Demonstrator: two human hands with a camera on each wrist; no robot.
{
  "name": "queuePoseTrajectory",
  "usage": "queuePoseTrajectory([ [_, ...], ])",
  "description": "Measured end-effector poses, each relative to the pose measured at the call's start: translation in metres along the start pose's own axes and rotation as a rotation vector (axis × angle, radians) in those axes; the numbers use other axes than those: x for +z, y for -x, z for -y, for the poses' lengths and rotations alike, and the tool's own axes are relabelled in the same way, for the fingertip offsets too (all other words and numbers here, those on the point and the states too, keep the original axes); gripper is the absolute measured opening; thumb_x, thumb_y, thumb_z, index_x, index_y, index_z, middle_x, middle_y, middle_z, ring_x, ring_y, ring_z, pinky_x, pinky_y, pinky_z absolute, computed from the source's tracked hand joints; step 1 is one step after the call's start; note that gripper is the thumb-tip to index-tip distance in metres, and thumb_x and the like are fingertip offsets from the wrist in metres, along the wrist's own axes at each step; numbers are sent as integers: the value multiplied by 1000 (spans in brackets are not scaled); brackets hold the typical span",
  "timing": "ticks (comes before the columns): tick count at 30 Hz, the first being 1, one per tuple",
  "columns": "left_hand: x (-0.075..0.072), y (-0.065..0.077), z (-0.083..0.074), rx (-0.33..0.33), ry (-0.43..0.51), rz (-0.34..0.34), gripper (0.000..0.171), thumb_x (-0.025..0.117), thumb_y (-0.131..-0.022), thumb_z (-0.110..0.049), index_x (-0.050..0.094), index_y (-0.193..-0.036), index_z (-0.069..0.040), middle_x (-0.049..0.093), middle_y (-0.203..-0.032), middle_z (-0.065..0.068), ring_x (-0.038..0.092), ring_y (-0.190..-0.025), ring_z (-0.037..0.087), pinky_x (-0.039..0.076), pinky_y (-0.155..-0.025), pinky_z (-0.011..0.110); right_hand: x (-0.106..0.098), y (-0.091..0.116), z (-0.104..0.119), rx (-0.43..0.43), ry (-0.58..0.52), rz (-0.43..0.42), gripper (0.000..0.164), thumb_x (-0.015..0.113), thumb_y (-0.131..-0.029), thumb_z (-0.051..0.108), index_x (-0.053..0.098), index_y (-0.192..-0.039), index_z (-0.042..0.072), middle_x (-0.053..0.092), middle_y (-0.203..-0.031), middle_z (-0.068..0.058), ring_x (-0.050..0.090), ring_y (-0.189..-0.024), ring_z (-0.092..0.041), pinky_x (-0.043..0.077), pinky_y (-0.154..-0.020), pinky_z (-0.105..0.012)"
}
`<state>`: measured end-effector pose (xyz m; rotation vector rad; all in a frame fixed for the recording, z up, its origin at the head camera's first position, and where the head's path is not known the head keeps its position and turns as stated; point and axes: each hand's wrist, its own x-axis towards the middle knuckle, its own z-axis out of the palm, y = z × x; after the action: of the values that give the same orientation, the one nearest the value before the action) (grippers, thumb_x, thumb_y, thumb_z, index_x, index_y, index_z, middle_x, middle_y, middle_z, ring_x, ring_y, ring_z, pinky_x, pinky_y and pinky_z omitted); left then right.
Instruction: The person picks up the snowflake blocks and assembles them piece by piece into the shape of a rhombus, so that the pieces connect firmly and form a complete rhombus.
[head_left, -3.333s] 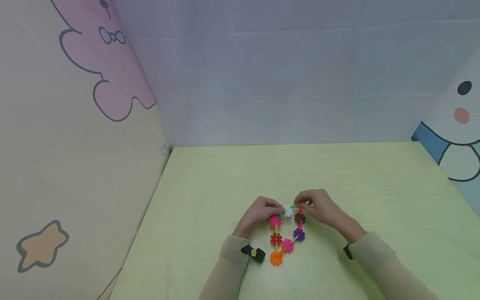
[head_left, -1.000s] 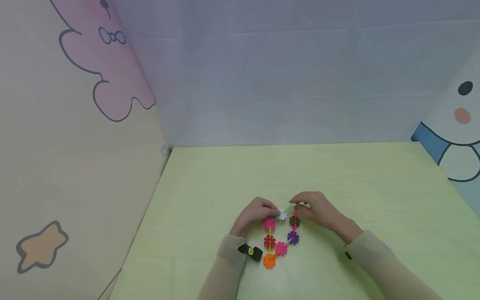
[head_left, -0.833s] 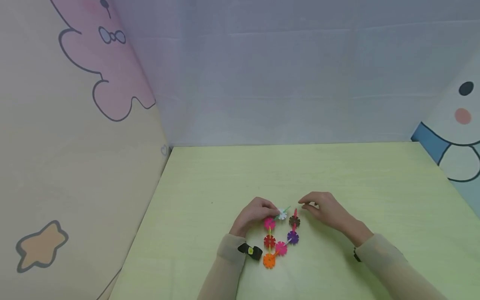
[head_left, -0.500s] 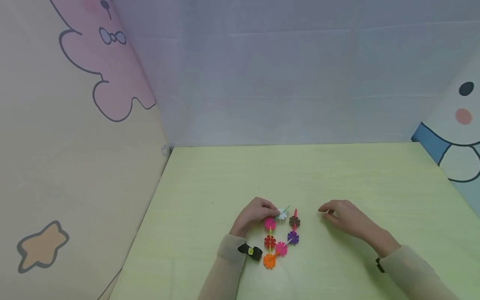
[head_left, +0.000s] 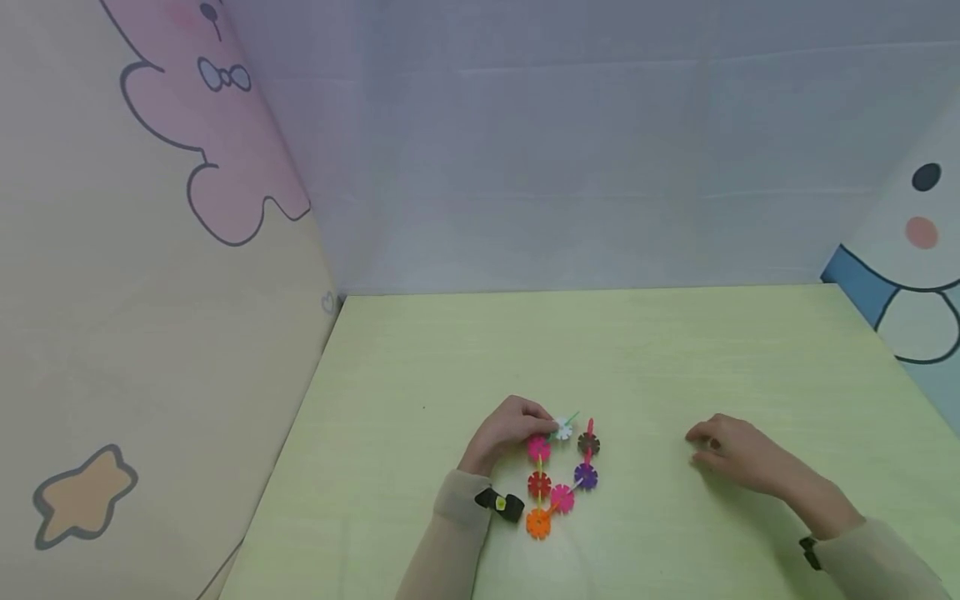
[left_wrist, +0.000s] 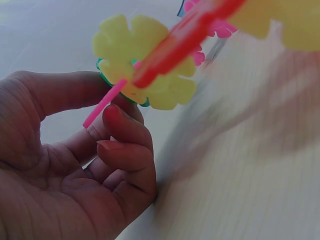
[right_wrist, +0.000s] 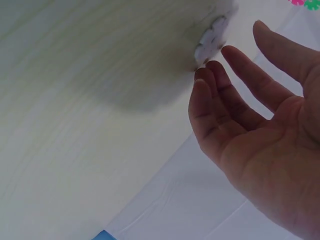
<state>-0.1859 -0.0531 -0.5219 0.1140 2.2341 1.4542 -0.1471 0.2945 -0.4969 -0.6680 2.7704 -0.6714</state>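
A chain of notched plastic snowflake discs lies in a ring with a gap at its upper right, between a green disc seen edge-on and a red one. At its upper left, my left hand pinches the chain beside the white disc. In the left wrist view, curled fingers sit at a yellow-looking disc with a green edge behind it; the exact pinch is partly hidden. My right hand hovers well right of the chain, fingers loosely bent and holding nothing. Beyond its fingertips, the right wrist view shows a blurred whitish notched shape.
The pale green tabletop extends around both hands. A light curtain-like backdrop rises behind it. A wall with a painted star stands at the left, and a printed cartoon panel at the right.
My right hand has let go of the chain's upper right and moved away to the right, slightly lower. A gap now shows there. The left hand keeps its hold, shifted slightly left with the chain.
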Motion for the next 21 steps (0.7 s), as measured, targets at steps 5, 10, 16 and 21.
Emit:
queuePoseTrajectory([
  [5, -1, 0, 0, 2, 0, 5, 12, 72, -85, -20, 75, -83, -8, 61, -68, -2, 44, -56, 9, 36, -54, 23, -1, 8, -10, 28, 45, -13, 39, 84, -70, 18, 67, -99, -2, 61, -94, -12, 59, -86, -31, 47, -74, -49],
  [10, 0, 0, 1, 7, 3, -5, 12, 73, -85, -18, 75, -82, -7, 61, -68, -1, 44, -56, 9, 35, -53, 23, 5, 14, -17, 20, 53, -61, 39, 86, -67, 18, 66, -95, -1, 60, -90, -6, 58, -84, -28, 47, -74, -47],
  [16, 0, 0, 2, 16, 8, -6, 11, 72, -85, -17, 75, -83, -6, 62, -69, -1, 43, -57, 9, 35, -53, 22, 9, 17, -21, 27, 29, -118, 28, 82, -69, 9, 64, -89, 2, 58, -86, -4, 58, -81, -28, 47, -74, -48],
  [21, -1, -1, 3, 37, 24, -1, 12, 73, -85, -17, 75, -82, -6, 63, -70, -1, 45, -58, 9, 36, -53, 23, 9, 13, -23, 66, -21, -99, 26, 81, -72, 6, 60, -88, 5, 59, -84, -1, 57, -78, -22, 48, -66, -40],
])
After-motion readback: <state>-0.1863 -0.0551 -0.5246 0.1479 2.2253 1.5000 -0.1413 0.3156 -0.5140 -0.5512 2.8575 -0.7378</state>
